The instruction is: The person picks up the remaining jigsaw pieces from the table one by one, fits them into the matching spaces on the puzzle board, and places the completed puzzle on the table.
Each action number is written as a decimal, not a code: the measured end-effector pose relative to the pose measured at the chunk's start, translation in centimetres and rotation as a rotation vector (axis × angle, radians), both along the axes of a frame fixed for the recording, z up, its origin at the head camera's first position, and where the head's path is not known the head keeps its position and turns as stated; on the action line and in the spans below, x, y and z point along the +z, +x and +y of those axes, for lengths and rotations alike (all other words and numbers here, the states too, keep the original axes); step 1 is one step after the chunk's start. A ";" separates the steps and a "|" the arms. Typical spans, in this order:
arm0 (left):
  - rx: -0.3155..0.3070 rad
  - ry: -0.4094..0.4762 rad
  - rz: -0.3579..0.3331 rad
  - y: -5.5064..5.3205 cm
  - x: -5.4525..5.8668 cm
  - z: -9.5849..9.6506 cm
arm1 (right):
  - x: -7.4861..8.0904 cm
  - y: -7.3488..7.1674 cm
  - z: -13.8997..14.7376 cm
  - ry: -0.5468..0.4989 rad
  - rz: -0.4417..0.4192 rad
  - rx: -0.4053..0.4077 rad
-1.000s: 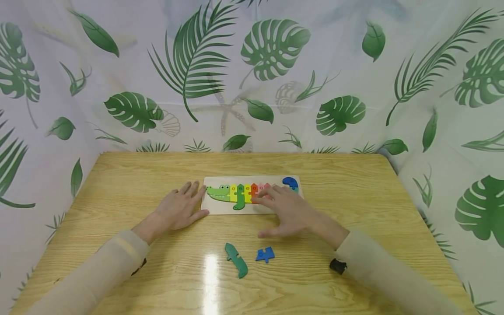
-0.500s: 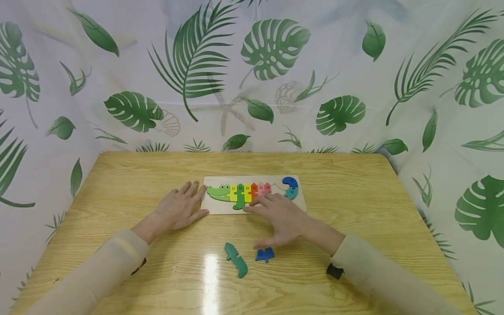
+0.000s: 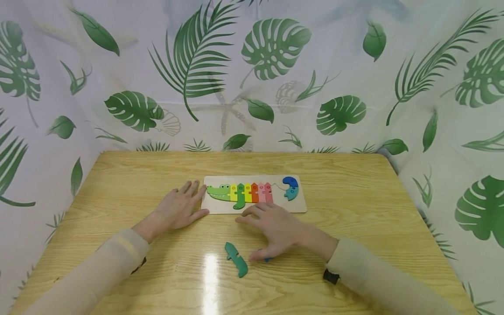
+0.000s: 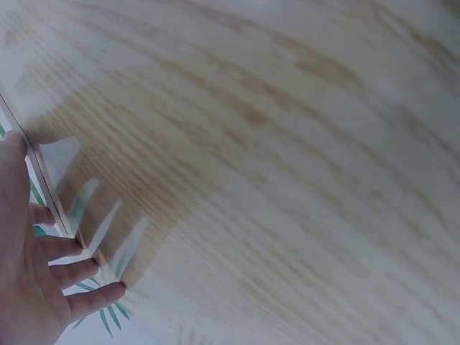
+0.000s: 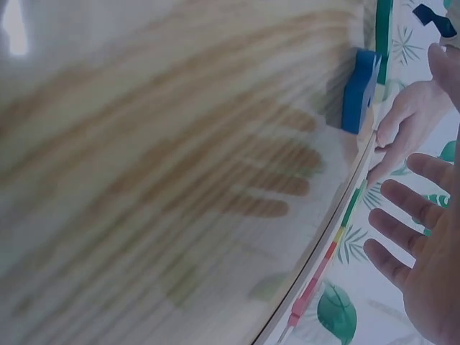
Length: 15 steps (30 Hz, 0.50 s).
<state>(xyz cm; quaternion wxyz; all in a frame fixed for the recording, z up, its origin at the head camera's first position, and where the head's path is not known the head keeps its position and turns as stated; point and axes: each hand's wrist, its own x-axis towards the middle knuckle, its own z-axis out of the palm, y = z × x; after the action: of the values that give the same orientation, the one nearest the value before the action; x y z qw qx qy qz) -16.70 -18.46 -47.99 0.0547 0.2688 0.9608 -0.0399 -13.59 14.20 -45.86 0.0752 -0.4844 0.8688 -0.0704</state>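
Observation:
A pale wooden puzzle board (image 3: 295, 206) with a crocodile lies on the table. Its green head (image 3: 218, 193), several coloured body pieces (image 3: 254, 192) and blue tail pieces (image 3: 290, 188) are in place; a bare outline shows before the tail. My left hand (image 3: 179, 207) rests with spread fingers at the board's left edge; the left wrist view shows its fingertips along that edge. My right hand (image 3: 275, 229) hovers with spread fingers over a blue puzzle piece (image 5: 358, 92), mostly hidden under it in the head view. A teal leg piece (image 3: 236, 260) lies left of the right thumb.
The wooden table (image 3: 346, 188) reaches back to a white curtain (image 3: 275, 127) printed with green leaves. Similar cloth hangs at both sides. A bright light reflection (image 3: 210, 280) lies on the near tabletop.
My right hand has drawn back from over the board toward me, down over the blue piece, uncovering the pink pieces and tail. The left hand has stayed put.

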 end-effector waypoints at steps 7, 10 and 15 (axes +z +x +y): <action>-0.001 0.000 -0.001 0.0 0.0 0.0 | -0.1 0.4 -0.6 0.037 -0.013 0.030; -0.002 0.003 -0.001 0.1 0.0 0.0 | -0.2 0.5 -0.9 0.053 -0.037 0.046; -0.001 0.006 0.000 0.1 0.1 0.0 | -0.3 0.7 -1.3 0.077 -0.074 0.071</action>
<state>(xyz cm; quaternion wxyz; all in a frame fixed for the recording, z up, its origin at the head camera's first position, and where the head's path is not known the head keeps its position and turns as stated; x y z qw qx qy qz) -16.56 -18.46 -47.86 0.0538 0.2694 0.9608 -0.0369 -12.92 12.87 -46.11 0.1284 -0.5085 0.8498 -0.0521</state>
